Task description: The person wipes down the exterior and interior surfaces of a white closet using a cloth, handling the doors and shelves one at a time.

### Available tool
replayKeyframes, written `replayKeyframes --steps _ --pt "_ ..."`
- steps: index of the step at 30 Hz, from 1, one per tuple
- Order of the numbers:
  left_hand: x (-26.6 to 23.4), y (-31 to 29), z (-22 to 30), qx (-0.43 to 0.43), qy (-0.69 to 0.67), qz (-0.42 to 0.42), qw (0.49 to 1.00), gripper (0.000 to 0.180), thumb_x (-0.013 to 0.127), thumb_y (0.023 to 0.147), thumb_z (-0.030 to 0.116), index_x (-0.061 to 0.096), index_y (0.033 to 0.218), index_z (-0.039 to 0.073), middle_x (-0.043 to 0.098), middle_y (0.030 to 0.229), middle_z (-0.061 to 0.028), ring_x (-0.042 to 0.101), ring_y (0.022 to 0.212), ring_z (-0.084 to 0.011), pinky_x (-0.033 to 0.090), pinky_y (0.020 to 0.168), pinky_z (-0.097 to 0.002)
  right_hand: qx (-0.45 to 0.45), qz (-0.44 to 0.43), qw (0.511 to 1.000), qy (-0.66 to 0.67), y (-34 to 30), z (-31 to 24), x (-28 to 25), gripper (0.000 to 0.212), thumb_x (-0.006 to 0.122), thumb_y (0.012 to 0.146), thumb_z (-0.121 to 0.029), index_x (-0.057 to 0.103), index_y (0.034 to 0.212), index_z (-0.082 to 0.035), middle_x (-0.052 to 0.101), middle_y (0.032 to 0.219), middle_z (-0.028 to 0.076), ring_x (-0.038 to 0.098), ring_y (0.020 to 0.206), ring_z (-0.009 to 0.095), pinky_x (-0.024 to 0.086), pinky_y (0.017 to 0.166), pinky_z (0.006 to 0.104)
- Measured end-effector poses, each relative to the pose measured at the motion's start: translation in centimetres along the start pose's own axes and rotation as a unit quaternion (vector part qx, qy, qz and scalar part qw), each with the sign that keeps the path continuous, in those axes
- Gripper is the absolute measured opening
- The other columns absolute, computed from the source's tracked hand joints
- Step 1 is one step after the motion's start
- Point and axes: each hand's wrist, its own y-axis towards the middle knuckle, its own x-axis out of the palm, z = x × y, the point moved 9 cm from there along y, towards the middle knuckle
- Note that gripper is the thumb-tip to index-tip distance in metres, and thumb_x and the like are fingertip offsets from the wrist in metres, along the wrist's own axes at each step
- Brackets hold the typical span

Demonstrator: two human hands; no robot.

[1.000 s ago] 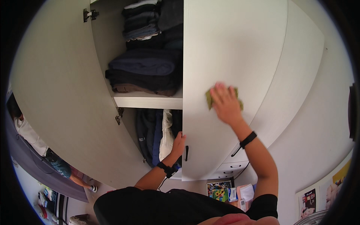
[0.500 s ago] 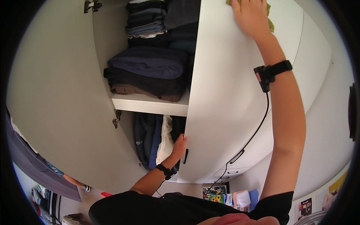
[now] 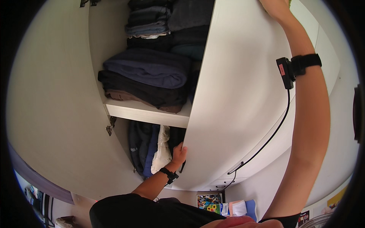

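Note:
The white wardrobe door point(image 3: 235, 95) stands in front of me on the right. My left hand point(image 3: 179, 154) grips its edge low down, just above the dark door handle point(image 3: 183, 166), with the fingers curled behind. High on the same door, my right hand point(image 3: 276, 7) presses a green cloth point(image 3: 290, 3) to the surface. Only a sliver of the cloth shows, and the upper frame edge cuts off the fingers. Both wrists wear black straps with small devices. Left of the door edge, the open compartments hold folded dark clothes point(image 3: 148, 68) above and hanging clothes point(image 3: 142, 148) below.
Another white door point(image 3: 49, 95) swings wide on the left, on metal hinges point(image 3: 110, 125). A shelf point(image 3: 148, 113) divides the compartments. A black cable point(image 3: 272, 138) runs from the right wrist device past the drawer handles point(image 3: 235, 168). Colourful items point(image 3: 210, 203) lie low down behind my body.
My right hand has moved up and right with the green cloth, mostly out of the frame. The view has shifted, and the left hand still grips the door edge.

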Motion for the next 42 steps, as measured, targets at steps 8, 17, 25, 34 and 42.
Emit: replayKeyframes --steps 8,17,25,34,42 --pt "-1.6 -1.7 -0.2 0.036 0.025 0.027 0.999 0.04 0.057 0.101 0.038 0.063 0.095 -0.001 0.06 0.074 -0.02 0.059 0.066 -0.0373 0.048 0.062 -0.0412 -0.147 -0.052 0.981 0.113 -12.9 -1.1 1.9 0.092 0.075 0.09 -0.023 0.02 0.163 -0.019 0.012 0.167 0.024 0.012 0.154 0.047 0.013 0.118 0.0642" --pt "0.2 0.0 1.7 0.005 -0.012 -0.009 1.0 0.034 0.058 0.101 0.033 0.059 0.094 0.0 0.059 0.074 -0.021 0.06 0.069 -0.043 0.048 0.061 -0.0409 -0.152 -0.095 0.976 0.123 -17.2 -2.0 0.9 0.101 0.084 0.078 -0.023 0.027 0.161 -0.025 0.012 0.168 0.02 0.012 0.153 0.047 0.015 0.12 0.0632" --pt "-0.7 -0.2 1.1 0.006 0.007 0.022 1.0 0.036 0.056 0.102 0.036 0.06 0.098 0.0 0.061 0.078 -0.0229 0.062 0.075 -0.0457 0.049 0.064 -0.0437 -0.128 -0.031 0.981 0.145 -7.7 -0.2 0.9 0.117 0.093 0.066 -0.038 0.027 0.162 -0.021 0.014 0.165 0.03 0.009 0.154 0.045 0.011 0.12 0.062" --pt "-1.5 -1.0 -0.3 0.027 0.033 0.022 0.999 0.049 0.047 0.106 0.046 0.062 0.103 0.0 0.058 0.075 -0.0201 0.06 0.067 -0.0386 0.047 0.062 -0.0423 -0.008 0.014 0.994 0.109 -2.8 3.7 1.0 0.091 0.074 0.087 -0.047 0.034 0.156 -0.005 0.017 0.164 0.03 0.008 0.155 0.043 0.006 0.125 0.0525" --pt "-0.2 -0.2 -0.6 0.043 0.046 -0.004 0.998 0.059 0.042 0.106 0.052 0.063 0.113 -0.003 0.064 0.078 -0.0151 0.064 0.069 -0.0278 0.05 0.066 -0.037 -0.078 0.215 0.958 0.171 -11.7 -3.0 0.5 0.053 0.046 0.089 -0.004 0.053 0.142 0.002 0.049 0.15 0.022 0.042 0.144 0.037 0.022 0.123 0.0539"
